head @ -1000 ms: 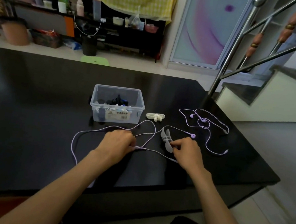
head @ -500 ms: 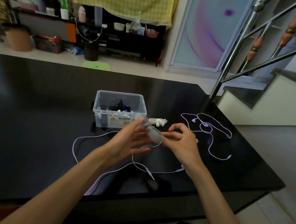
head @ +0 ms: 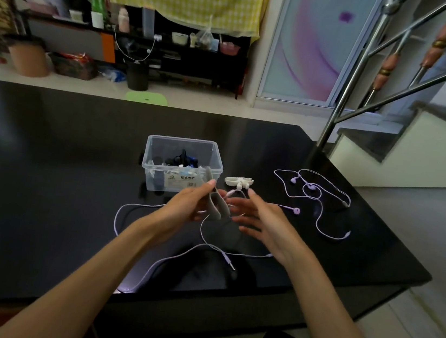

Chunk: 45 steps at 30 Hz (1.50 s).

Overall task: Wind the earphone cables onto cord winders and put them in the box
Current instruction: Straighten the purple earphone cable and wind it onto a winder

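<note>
My left hand [head: 187, 206] holds a grey cord winder [head: 214, 207] upright above the black table [head: 46, 162], with part of a purple earphone cable [head: 137, 208] against it. The cable trails down in loops across the table to its plug [head: 229, 263]; one earbud [head: 296, 210] lies to the right. My right hand [head: 259, 219] hovers beside the winder with fingers spread, holding nothing. A clear plastic box [head: 182, 163] with wound earphones inside stands just behind my hands. A white cord winder [head: 238, 181] lies to its right. A second purple earphone [head: 317, 198] lies loose at the far right.
The table's right edge and front edge are close to the loose cables. A metal stair railing [head: 347, 100] rises behind the table's right corner. Shelves with clutter stand along the far wall.
Both hands lifted from the table with the grey winder and cable. The winder passed into my left hand, and my right hand let go and spread its fingers.
</note>
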Tool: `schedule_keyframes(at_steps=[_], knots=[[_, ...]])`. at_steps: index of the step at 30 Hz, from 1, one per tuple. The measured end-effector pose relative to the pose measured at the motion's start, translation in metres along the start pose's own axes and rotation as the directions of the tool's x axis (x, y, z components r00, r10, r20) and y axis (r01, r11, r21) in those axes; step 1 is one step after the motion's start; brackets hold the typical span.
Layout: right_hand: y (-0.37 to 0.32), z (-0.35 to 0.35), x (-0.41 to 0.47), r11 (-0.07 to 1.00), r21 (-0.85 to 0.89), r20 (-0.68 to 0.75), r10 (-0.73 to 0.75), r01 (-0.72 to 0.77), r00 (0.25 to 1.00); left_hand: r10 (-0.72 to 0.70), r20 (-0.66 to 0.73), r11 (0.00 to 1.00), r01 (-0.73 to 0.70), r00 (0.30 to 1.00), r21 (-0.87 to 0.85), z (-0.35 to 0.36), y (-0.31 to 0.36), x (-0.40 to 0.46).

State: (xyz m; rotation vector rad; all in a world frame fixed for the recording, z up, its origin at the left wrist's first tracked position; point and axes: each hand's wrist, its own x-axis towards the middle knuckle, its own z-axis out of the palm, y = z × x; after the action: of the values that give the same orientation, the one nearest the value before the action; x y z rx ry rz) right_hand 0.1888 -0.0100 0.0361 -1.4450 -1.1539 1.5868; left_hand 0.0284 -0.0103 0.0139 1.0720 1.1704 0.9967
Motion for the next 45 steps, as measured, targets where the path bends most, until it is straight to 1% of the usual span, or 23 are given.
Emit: schedule_keyframes(at_steps=[2,4,5,6,8,9,10,12,15,16,18,20,22,25,27,29,30,32,34,36,38,41,45], knots=[[-0.001,0.002,0.002,0.991,-0.061,-0.075,-0.127,0.122,0.989,0.002,-0.004,1.000,-0.002,1.000,-0.008,0.000,0.001,0.000],[0.001,-0.006,0.005,0.856,-0.438,-0.208,-0.394,0.275,0.895,0.024,-0.075,1.000,-0.024,0.997,-0.003,-0.003,0.005,-0.001],[0.001,-0.012,0.004,0.753,-0.587,-0.178,-0.479,0.298,0.859,0.036,-0.132,0.999,-0.034,0.991,0.020,-0.005,0.007,-0.001],[0.002,-0.017,0.001,0.691,-0.658,-0.073,-0.454,0.299,0.888,0.051,-0.185,0.998,-0.041,0.981,0.056,-0.007,0.010,-0.001],[0.010,-0.016,-0.007,0.632,-0.747,0.159,-0.135,0.208,0.978,0.070,-0.223,0.991,-0.042,0.972,0.125,-0.012,0.013,0.001],[0.017,-0.012,-0.009,0.573,-0.805,0.208,0.027,0.156,0.978,0.066,-0.215,0.987,-0.033,0.974,0.156,-0.015,0.014,0.002],[0.024,-0.009,-0.007,0.503,-0.855,0.205,0.100,0.128,0.974,0.059,-0.199,0.981,-0.020,0.978,0.192,-0.018,0.014,0.001],[0.032,-0.005,0.001,0.421,-0.902,0.130,0.051,0.097,0.990,0.033,-0.169,0.966,0.011,0.985,0.257,-0.024,0.008,0.002],[0.032,-0.010,0.010,0.407,-0.907,0.143,0.057,0.108,0.988,0.005,-0.160,0.953,0.044,0.987,0.301,-0.027,0.002,0.002],[0.027,-0.015,0.008,0.451,-0.885,0.166,0.081,0.112,0.983,0.009,-0.165,0.945,0.045,0.986,0.323,-0.027,0.000,0.003],[0.014,-0.030,0.001,0.678,-0.729,0.170,0.049,0.092,0.984,0.022,-0.185,0.920,0.053,0.982,0.389,-0.030,-0.004,0.006],[0.000,-0.049,-0.007,0.881,-0.467,0.039,-0.064,0.075,0.997,0.044,-0.223,0.886,0.065,0.974,0.460,-0.038,-0.009,0.008],[-0.010,-0.066,-0.014,0.957,-0.264,-0.174,-0.166,0.117,0.971,0.041,-0.239,0.829,0.100,0.970,0.550,-0.044,-0.016,0.010],[-0.013,-0.083,-0.017,0.971,-0.072,-0.421,-0.235,0.226,0.876,0.040,-0.197,0.752,0.100,0.980,0.652,-0.041,-0.021,0.012],[-0.013,-0.086,-0.016,0.950,0.047,-0.461,-0.252,0.307,0.851,0.157,-0.204,0.673,0.047,0.966,0.738,-0.038,-0.020,0.014],[-0.016,-0.085,-0.015,0.923,0.124,-0.460,-0.271,0.363,0.846,0.298,-0.233,0.672,-0.030,0.926,0.740,-0.034,-0.013,0.016],[-0.017,-0.084,-0.014,0.911,0.155,-0.447,-0.281,0.382,0.849,0.288,-0.242,0.765,-0.071,0.926,0.640,-0.029,-0.007,0.014],[-0.020,-0.080,-0.012,0.891,0.206,-0.397,-0.301,0.404,0.867,0.102,-0.192,0.969,-0.054,0.976,0.242,-0.015,0.003,0.010],[-0.020,-0.073,-0.009,0.885,0.213,-0.330,-0.334,0.414,0.883,-0.097,-0.061,0.984,0.087,0.993,-0.158,-0.002,0.011,0.002],[-0.020,-0.063,-0.008,0.874,0.197,-0.275,-0.385,0.443,0.881,-0.159,0.068,0.928,0.172,0.985,-0.329,0.000,0.011,-0.001],[-0.021,-0.054,-0.010,0.843,0.214,-0.244,-0.443,0.493,0.863,-0.174,0.110,0.895,0.204,0.978,-0.396,-0.002,0.013,-0.003],[-0.022,-0.048,-0.011,0.801,0.268,-0.197,-0.498,0.535,0.844,-0.196,0.077,0.888,0.210,0.978,-0.410,-0.002,0.012,-0.003],[-0.023,-0.047,-0.011,0.781,0.371,-0.124,-0.494,0.502,0.860,-0.160,0.057,0.955,0.169,0.985,-0.243,0.000,0.006,0.000]])
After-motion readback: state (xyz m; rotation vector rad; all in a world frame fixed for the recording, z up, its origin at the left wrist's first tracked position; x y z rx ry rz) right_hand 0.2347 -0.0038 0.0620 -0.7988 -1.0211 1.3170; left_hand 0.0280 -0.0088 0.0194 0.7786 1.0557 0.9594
